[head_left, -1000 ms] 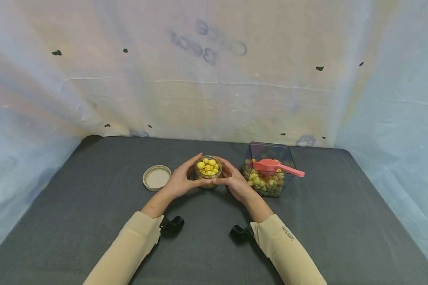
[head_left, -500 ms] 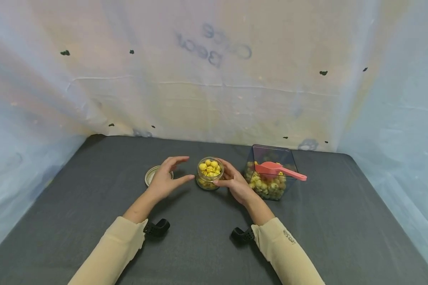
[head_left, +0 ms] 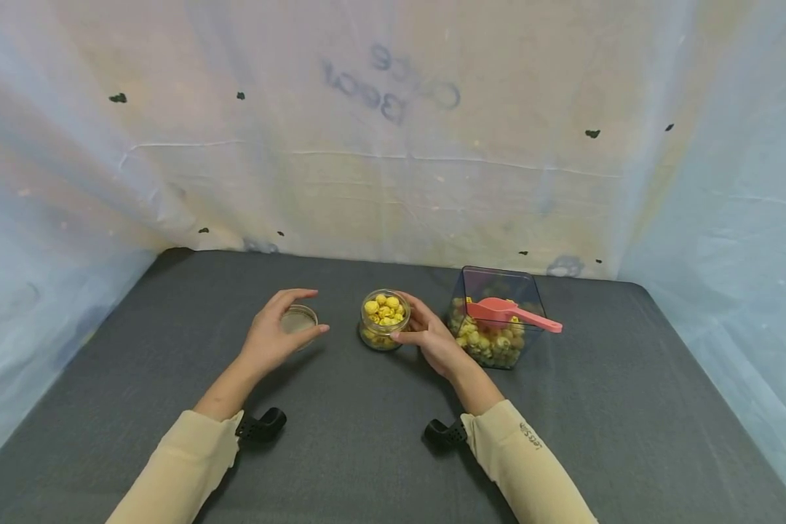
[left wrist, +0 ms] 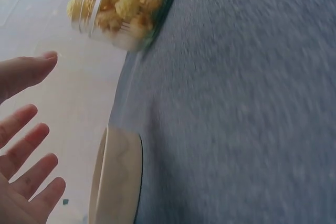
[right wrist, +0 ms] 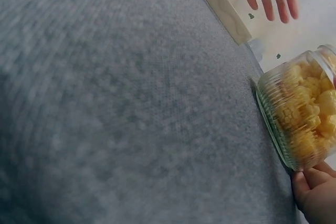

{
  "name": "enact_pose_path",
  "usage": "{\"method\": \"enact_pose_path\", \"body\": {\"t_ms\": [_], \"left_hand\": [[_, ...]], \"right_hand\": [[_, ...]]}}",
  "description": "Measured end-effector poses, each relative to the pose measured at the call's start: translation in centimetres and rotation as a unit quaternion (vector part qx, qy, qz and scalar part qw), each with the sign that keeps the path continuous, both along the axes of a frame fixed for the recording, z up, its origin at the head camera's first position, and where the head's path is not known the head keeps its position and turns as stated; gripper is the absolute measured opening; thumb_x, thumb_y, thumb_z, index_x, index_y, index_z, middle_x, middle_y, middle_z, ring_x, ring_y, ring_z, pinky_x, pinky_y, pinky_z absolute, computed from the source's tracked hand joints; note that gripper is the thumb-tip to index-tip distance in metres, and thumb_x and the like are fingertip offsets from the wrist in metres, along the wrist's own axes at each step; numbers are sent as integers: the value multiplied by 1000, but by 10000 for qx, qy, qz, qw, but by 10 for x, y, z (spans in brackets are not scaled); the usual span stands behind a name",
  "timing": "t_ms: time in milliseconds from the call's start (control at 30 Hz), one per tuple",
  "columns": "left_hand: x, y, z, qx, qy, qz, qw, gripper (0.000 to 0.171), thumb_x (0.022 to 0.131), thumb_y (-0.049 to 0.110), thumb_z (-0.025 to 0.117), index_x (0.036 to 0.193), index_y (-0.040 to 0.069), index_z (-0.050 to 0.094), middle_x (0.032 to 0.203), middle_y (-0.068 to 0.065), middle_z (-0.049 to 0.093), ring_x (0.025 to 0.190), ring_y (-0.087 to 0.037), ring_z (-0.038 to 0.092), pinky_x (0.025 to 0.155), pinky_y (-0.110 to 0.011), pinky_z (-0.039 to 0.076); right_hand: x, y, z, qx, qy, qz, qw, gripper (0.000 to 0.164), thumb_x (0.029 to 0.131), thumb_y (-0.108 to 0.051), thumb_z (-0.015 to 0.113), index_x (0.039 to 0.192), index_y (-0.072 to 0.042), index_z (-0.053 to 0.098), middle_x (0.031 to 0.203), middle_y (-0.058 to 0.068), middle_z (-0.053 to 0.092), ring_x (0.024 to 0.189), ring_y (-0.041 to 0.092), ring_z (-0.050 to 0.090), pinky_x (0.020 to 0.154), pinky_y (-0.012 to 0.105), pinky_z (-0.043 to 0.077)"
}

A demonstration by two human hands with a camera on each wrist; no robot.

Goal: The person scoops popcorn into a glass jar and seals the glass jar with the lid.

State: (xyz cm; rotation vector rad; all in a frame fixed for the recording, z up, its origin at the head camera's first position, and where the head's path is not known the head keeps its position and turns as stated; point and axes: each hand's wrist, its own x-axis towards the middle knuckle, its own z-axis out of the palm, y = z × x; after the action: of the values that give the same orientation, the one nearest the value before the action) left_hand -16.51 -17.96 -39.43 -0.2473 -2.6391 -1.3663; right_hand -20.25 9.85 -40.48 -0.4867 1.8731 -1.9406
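Note:
A small glass jar (head_left: 381, 336) of yellow popcorn stands without its lid in the middle of the table. My right hand (head_left: 435, 340) holds the jar from its right side, thumb at the front and fingers behind; the right wrist view shows fingers low against the glass (right wrist: 294, 111). My left hand (head_left: 271, 336) is over the round cream jar lid (head_left: 299, 319), fingers spread and holding nothing. In the left wrist view the lid (left wrist: 122, 177) lies on the table below the fingertips, apart from them. Part of the lid is hidden behind the left hand in the head view.
Right of the jar stands a clear bluish square container (head_left: 498, 280) partly filled with popcorn. A pink scoop (head_left: 498, 309) lies across its top, handle sticking out to the right. Plastic sheeting (head_left: 393, 182) walls the back and sides of the dark table (head_left: 380, 451).
My left hand has let go of the jar and moved left, over the lid. My right hand has stayed at the jar. The head view has shifted slightly.

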Motion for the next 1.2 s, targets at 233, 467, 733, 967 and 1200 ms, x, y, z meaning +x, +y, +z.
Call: {"method": "enact_pose_path", "body": {"t_ms": [233,467,733,967,1200], "left_hand": [[4,-12,-4,57,-103,33,9999,64,81,33,78,137,15,51,142,-13,42,128,-38,41,99,-60,38],[7,-19,-9,-187,-40,50,9998,66,81,34,78,137,14,50,142,-14,41,125,-38,42,88,-57,42],[9,-30,-11,-342,-112,47,9993,74,79,30,80,141,9,46,142,-19,39,126,-41,40,91,-60,40],[10,-37,-16,-395,-239,42,9989,85,78,27,81,148,7,36,132,-22,43,107,-35,48,84,-49,42],[9,-40,-21,-368,-363,32,9987,92,76,27,83,149,6,31,137,-24,41,118,-39,45,93,-57,40]], "right_hand": [[0,1,-1,-21,-57,-7,10000,76,88,3,58,153,-15,24,156,15,24,143,32,27,109,48,32],[0,2,-2,-8,-102,-64,9999,76,88,4,58,153,-16,24,156,14,23,143,31,25,111,50,30],[-1,1,-1,-45,-94,-2,9999,75,88,4,58,153,-16,24,156,15,24,142,32,27,109,47,32],[0,0,1,-65,-109,20,9999,76,88,3,58,153,-15,23,157,14,22,144,32,25,111,50,29],[0,1,1,-35,-205,-1,9998,76,88,3,58,153,-15,24,157,13,21,145,31,22,113,52,25]]}}
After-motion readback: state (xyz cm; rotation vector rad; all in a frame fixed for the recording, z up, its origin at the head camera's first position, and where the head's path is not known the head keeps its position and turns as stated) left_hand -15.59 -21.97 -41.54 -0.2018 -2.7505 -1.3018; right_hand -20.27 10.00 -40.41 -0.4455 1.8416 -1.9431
